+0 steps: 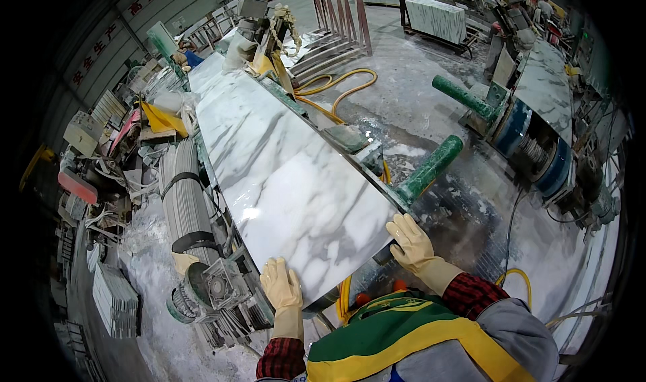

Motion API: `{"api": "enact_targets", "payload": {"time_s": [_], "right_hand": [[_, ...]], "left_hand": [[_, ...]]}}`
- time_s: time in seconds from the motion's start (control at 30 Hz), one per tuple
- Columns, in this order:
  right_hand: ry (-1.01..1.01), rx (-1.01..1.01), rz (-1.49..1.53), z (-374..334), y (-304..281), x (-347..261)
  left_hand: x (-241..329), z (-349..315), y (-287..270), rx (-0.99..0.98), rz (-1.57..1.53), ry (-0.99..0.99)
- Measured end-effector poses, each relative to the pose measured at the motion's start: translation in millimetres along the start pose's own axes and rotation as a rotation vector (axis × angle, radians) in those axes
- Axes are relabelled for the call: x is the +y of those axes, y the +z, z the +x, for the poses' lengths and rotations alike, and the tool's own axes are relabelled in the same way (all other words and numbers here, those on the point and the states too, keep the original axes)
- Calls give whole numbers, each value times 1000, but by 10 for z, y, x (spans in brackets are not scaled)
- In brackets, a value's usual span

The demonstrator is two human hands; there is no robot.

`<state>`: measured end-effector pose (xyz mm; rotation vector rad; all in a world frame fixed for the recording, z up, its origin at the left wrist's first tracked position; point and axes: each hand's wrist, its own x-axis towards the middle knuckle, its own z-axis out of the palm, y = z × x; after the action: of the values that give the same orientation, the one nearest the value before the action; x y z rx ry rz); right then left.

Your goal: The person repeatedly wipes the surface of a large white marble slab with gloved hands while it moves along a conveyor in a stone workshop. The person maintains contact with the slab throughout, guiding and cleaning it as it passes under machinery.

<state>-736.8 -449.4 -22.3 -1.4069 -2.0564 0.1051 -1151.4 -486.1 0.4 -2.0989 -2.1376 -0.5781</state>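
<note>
A long polished marble slab (296, 193), white with grey veins, runs away from me along a machine bed. Both hands wear cream rubber gloves. My left hand (281, 289) rests at the slab's near left edge with its fingers stretched out. At the near right corner is my right hand (412, 242), its fingers extended along the edge and touching the stone. Neither hand is wrapped round anything that I can see; the thumbs' undersides are hidden. Wet glare shows on the slab's surface.
Left of the slab lie a grey ribbed bundle (183, 200) and a motor (219, 288). A green roller (434, 166) juts out at the right. A yellow hose (350, 89) loops over the wet floor. Another slab (546, 89) lies on a machine at the far right.
</note>
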Motion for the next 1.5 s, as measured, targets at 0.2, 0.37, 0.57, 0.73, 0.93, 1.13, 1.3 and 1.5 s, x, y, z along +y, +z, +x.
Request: {"api": "enact_targets", "payload": {"time_s": [0.2, 0.37, 0.57, 0.73, 0.93, 1.13, 1.3, 1.5], "right_hand": [[15, -25, 22, 33, -97, -86], [31, -22, 2, -67, -35, -3], [30, -51, 81, -99, -16, 37], [238, -56, 220, -229, -166, 117], [837, -357, 703, -590, -105, 314], [1117, -573, 1405, -505, 103, -51], [1297, -500, 1056, -147, 228, -476], [1100, -570, 831, -79, 91, -641]], "left_hand": [[-50, -415, -90, -80, 28, 88], [157, -695, -432, -228, -111, 140], [73, -778, -416, -227, -157, 118], [58, -534, -540, -280, -195, 132], [-39, -190, -399, -221, -108, 128], [-409, 40, -2, -127, -104, 93], [-397, 284, -25, -225, -125, 11], [-505, 338, 37, -163, -165, 34]]}}
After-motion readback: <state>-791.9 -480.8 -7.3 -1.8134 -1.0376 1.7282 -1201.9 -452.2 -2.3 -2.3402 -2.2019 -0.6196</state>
